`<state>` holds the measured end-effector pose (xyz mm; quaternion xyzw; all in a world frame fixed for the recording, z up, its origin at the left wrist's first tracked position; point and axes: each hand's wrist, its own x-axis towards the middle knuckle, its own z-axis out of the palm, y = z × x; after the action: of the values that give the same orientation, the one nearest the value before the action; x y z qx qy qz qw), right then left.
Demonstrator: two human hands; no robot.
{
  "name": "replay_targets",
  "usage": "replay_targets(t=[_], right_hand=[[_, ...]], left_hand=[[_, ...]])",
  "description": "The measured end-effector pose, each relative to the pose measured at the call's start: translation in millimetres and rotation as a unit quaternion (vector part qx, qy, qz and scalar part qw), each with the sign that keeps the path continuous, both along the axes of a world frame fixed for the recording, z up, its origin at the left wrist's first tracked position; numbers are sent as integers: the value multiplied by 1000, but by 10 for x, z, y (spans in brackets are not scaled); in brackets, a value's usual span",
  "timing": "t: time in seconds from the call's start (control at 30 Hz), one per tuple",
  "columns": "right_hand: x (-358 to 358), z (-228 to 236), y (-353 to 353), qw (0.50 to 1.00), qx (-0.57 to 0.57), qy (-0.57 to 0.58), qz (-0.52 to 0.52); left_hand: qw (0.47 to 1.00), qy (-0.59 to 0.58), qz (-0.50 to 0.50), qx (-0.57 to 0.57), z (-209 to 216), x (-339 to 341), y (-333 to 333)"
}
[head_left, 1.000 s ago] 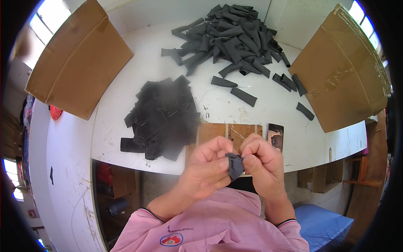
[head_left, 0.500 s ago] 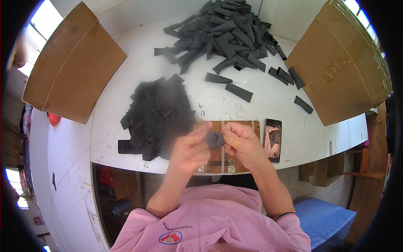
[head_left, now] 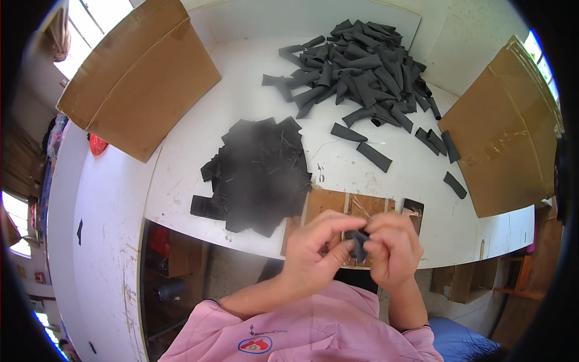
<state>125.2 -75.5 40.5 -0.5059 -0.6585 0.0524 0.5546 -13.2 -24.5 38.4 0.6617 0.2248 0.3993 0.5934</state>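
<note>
A small dark grey fabric piece [head_left: 358, 247], bunched up, is pinched between my two hands over the table's near edge. My left hand [head_left: 313, 250] grips it from the left with thumb and forefinger. From the other side my right hand [head_left: 395, 244] holds it with curled fingers. Beneath them lies a brown board with pale strips [head_left: 325, 204]. Left of the hands is a heap of flat black fabric pieces [head_left: 262, 172] with loose thread ends. Farther back rises a large pile of dark grey fabric tubes [head_left: 362, 75].
Cardboard boxes stand at the left [head_left: 145, 84] and right [head_left: 500, 133] of the white table [head_left: 241, 72]. A phone [head_left: 414, 210] lies beside the board, partly behind my right hand. Several single tubes [head_left: 374, 157] lie before the pile. A blue block-like thing [head_left: 458, 338] is below right.
The view has shifted, so the table's things appear farther right. Both hands have come nearer my body with the fabric piece, and their fingers have changed position on it.
</note>
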Motion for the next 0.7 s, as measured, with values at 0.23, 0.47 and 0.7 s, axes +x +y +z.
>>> replay_targets(t=[0.23,0.47,0.7], right_hand=[[-165,-147,-55,988,79,-112,-72],[-34,182,-90,945,-187,262,54],[189,-435,105,777,-382,496,60]], left_hand=[[968,-134,37,-209,-167,49,-170],[692,-326,-352,-539,15,51,84],[603,-285,-146,-731,-509,205,333]])
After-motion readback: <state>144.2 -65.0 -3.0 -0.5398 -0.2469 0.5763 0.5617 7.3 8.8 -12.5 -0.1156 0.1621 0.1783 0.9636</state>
